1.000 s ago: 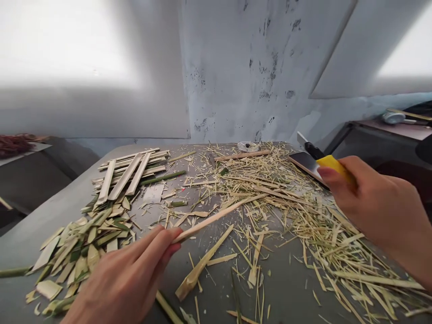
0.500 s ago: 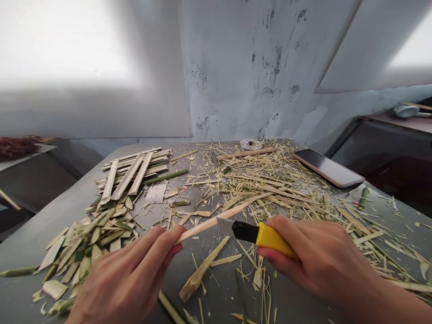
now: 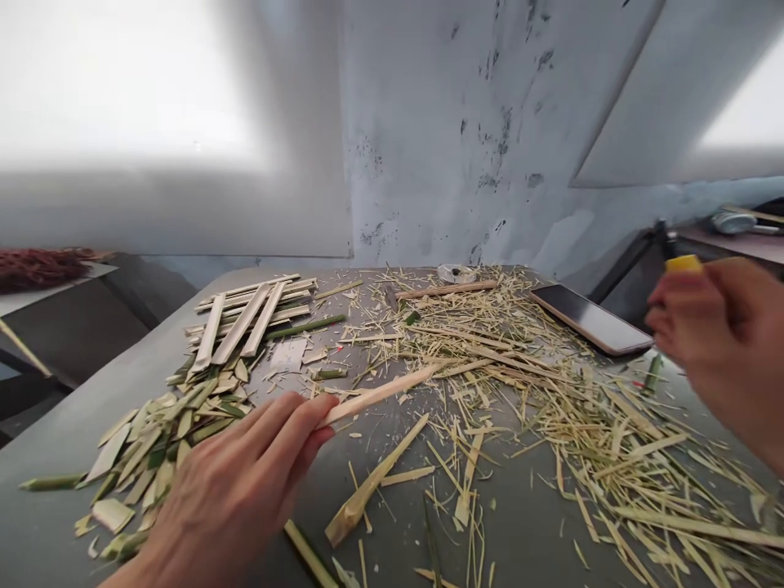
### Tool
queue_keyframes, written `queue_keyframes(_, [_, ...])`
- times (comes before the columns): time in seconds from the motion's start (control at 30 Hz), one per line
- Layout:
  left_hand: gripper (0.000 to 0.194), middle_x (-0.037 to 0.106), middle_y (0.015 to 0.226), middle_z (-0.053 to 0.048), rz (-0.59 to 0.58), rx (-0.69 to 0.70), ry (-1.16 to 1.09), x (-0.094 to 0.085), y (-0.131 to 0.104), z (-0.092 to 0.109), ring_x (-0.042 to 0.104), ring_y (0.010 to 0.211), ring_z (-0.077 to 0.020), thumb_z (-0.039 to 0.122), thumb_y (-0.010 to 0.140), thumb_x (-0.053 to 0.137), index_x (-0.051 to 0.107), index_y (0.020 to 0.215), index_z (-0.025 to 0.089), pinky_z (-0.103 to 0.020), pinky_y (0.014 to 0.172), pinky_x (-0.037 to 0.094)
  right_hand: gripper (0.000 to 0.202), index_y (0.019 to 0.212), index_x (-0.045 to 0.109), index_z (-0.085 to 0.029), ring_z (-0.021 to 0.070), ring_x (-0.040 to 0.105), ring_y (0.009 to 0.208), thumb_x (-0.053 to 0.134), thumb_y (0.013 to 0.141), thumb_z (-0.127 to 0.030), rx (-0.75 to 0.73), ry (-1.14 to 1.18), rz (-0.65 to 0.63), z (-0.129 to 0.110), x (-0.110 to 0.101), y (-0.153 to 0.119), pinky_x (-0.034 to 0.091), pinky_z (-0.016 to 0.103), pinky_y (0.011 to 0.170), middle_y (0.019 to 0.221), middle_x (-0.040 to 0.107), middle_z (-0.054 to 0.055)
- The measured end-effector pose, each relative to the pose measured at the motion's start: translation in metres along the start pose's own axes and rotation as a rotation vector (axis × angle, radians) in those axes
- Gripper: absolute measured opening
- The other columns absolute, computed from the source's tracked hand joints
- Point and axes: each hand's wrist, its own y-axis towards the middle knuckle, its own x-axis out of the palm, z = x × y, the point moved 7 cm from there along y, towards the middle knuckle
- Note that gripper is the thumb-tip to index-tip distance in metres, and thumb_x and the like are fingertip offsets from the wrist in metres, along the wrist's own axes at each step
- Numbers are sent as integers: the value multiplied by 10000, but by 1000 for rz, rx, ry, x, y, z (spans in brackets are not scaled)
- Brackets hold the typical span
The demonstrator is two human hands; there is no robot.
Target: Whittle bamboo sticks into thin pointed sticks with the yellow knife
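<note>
Between the thumb and fingers of my left hand [image 3: 245,478] is one end of a pale bamboo strip [image 3: 385,390], which slants away toward the shavings. My right hand [image 3: 723,335] is raised at the far right, closed around a utility knife [image 3: 683,263] with a yellow handle. The knife points up and away, apart from the strip; motion blurs it, and its blade is hard to make out. Below the strip, a loose split bamboo piece [image 3: 373,482] lies on the grey table [image 3: 520,514].
Bamboo slats [image 3: 245,318] are stacked at the back left, with a pile of offcuts [image 3: 165,441] nearer. Shavings [image 3: 588,425] cover much of the right side. A phone [image 3: 591,318], a hammer [image 3: 447,289] and a tape roll [image 3: 458,273] lie toward the back, before a wall [image 3: 429,139].
My right hand has swung the knife off the strip, up and to the right. My left hand still holds the strip, and the view has shifted slightly.
</note>
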Motion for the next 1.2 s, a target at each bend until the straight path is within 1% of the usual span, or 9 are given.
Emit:
queue_keyframes(0.03, [225,744,900,10,4,-15,-10,0,1,0,731,654,-149,309,1142,402,611,1177,234,-276,595,487,390,924,527,-269,180,533,483,350,1127,-551,144,-40,-16,-3,2,-2,346,291,495,630,582,15])
queue_keyframes(0.1, [234,739,930,13,13,-50,-41,1,1,-1,729,681,-140,338,1142,412,614,1211,243,-268,615,482,408,913,508,-261,159,513,450,385,1118,-592,210,27,-75,-24,13,-7,378,291,471,595,567,-5])
queue_keyframes(0.27, [275,739,948,16,-6,-54,-113,-2,-1,1,751,762,-120,369,1148,383,622,1213,246,-224,660,499,274,1025,482,-240,90,473,378,452,1134,-491,-128,295,-168,-84,39,-20,352,221,388,617,580,-57])
queue_keyframes(0.37, [265,733,886,32,-5,-64,-132,-6,2,1,746,710,-111,380,1146,385,615,1110,252,-212,632,504,268,1079,484,-237,94,515,470,424,1149,-488,-281,382,-228,-109,48,-32,390,228,471,672,571,-64])
queue_keyframes(0.5, [253,746,863,38,-27,-89,-193,-5,2,1,752,686,-109,394,1145,385,596,1093,264,-187,627,533,238,1134,488,-221,114,567,607,455,1145,-457,-424,508,-326,-133,54,-44,427,248,575,801,647,-28])
queue_keyframes(0.83, [262,752,712,65,-81,-150,-377,-2,3,4,705,521,-87,397,1133,416,621,1034,268,-126,506,517,240,1146,527,-220,145,605,663,450,1149,-447,-411,444,-352,-129,61,-50,400,291,608,845,681,-6])
queue_keyframes(0.97, [231,739,707,72,-100,-172,-445,0,4,4,688,513,-81,377,1126,427,619,1044,278,-124,489,496,196,1181,513,-210,152,637,704,466,1150,-398,-466,385,-369,-133,60,-50,409,297,622,886,702,7])
queue_keyframes(1.1, [149,740,734,78,-129,-193,-486,3,0,3,688,535,-85,357,1108,482,600,1049,286,-129,519,505,197,1123,509,-204,151,634,644,473,1148,-396,-508,274,-294,-137,54,-48,387,303,574,845,695,5])
queue_keyframes(1.2, [108,721,719,92,-172,-243,-523,7,-3,3,671,534,-86,334,1094,504,587,1037,294,-132,514,494,203,1050,504,-225,148,605,570,481,1141,-405,-493,163,-197,-127,49,-41,360,296,533,760,663,-13])
